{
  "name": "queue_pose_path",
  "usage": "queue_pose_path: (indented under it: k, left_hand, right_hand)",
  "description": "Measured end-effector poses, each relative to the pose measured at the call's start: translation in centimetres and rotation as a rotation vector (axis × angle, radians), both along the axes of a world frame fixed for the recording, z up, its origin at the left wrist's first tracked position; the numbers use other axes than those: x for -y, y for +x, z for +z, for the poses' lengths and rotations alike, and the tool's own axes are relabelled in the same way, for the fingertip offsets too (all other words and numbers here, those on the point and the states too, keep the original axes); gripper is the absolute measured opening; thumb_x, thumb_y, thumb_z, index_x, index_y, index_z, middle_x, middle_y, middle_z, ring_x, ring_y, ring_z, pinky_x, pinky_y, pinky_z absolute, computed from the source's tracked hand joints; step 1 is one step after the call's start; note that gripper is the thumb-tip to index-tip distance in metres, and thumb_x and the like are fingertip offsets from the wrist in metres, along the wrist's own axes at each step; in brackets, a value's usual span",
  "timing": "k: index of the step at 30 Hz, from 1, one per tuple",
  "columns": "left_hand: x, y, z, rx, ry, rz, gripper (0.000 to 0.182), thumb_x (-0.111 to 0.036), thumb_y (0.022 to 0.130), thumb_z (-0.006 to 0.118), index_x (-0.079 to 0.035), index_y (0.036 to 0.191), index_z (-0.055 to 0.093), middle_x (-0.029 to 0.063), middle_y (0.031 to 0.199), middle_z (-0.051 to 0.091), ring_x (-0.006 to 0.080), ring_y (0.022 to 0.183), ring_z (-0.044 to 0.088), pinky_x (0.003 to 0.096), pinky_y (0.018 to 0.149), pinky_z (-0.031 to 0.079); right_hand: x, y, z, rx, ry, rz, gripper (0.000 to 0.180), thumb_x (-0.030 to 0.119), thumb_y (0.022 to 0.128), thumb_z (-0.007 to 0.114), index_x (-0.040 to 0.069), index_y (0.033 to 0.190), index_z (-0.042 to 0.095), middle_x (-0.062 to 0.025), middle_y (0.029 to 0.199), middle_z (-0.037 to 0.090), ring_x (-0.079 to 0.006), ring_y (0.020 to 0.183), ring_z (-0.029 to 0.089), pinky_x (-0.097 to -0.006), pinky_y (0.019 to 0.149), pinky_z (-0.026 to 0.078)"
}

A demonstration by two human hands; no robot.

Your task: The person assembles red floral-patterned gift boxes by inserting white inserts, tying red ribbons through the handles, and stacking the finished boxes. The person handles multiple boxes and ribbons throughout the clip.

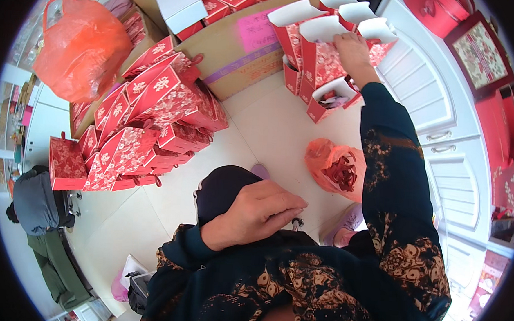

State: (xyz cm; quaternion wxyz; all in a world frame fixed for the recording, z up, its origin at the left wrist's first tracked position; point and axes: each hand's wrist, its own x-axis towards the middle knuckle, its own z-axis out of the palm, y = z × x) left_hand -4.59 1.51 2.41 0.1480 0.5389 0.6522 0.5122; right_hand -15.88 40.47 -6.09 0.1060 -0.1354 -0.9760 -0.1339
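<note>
My right hand (pixel 353 54) reaches forward to an open red box (pixel 323 61) with white flowers and a raised white flap. Its fingers are at the box's open top, partly over the white inside, so their grip is hard to make out. Other tall red boxes (pixel 290 36) with white flaps stand around it. In front, a smaller open red box (pixel 327 104) holds dark red and purple pieces. My left hand (pixel 256 213) is over my dark-clad knee (pixel 223 189), thumb and fingers together, with nothing visible in it.
An orange plastic bag (pixel 337 169) with dark red ribbons lies on the tiled floor (pixel 241 129). Stacked red boxes (pixel 155 98) are at left, below a larger orange bag (pixel 88 47). A cardboard carton (pixel 244 68) stands ahead; white cabinets (pixel 417 90) line the right. Another person (pixel 41 206) is at far left.
</note>
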Motion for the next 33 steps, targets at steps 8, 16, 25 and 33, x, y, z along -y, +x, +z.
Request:
queue_pose_path:
  k: [8,16,25,33]
  left_hand:
    - [0.8,-0.5,0.5,0.057,0.033,0.024,0.013,-0.005,0.084,0.072,-0.004,0.097,0.071,0.0089,0.085,0.069,0.0259,0.075,0.065,0.0342,0.068,0.051]
    - [1.4,0.0,-0.2,0.118,0.112,0.215,0.02,-0.005,0.086,0.071,-0.002,0.106,0.067,0.0122,0.101,0.068,0.0249,0.092,0.066,0.0325,0.08,0.051]
    - [0.8,2.5,-0.4,0.307,0.112,0.145,0.103,-0.02,0.075,0.084,-0.006,0.154,0.018,0.0181,0.155,0.024,0.0279,0.138,0.034,0.0398,0.113,0.031]
    - [1.2,6.7,-0.1,0.431,0.154,-0.032,0.113,-0.02,0.078,0.082,-0.005,0.156,0.002,0.0161,0.156,0.019,0.0224,0.143,0.026,0.0362,0.117,0.024]
  right_hand:
    - [1.9,3.7,6.9,-0.14,0.018,0.317,0.023,0.004,0.085,0.054,0.008,0.102,0.069,-0.0129,0.101,0.069,-0.0288,0.102,0.065,-0.0391,0.095,0.046]
    - [9.2,14.9,17.9,-0.247,-0.575,0.332,0.023,-0.006,0.087,0.052,-0.004,0.107,0.062,-0.0217,0.094,0.063,-0.038,0.088,0.064,-0.0403,0.08,0.051]
    - [18.5,25.2,23.4,-0.032,-0.908,0.414,0.02,-0.008,0.085,0.054,-0.005,0.102,0.063,-0.017,0.08,0.058,-0.03,0.072,0.061,-0.0332,0.067,0.049]
    - [20.2,28.0,21.2,0.036,-1.281,0.327,0.016,-0.01,0.085,0.057,-0.004,0.097,0.065,-0.0078,0.08,0.062,-0.014,0.072,0.06,-0.0264,0.065,0.047]
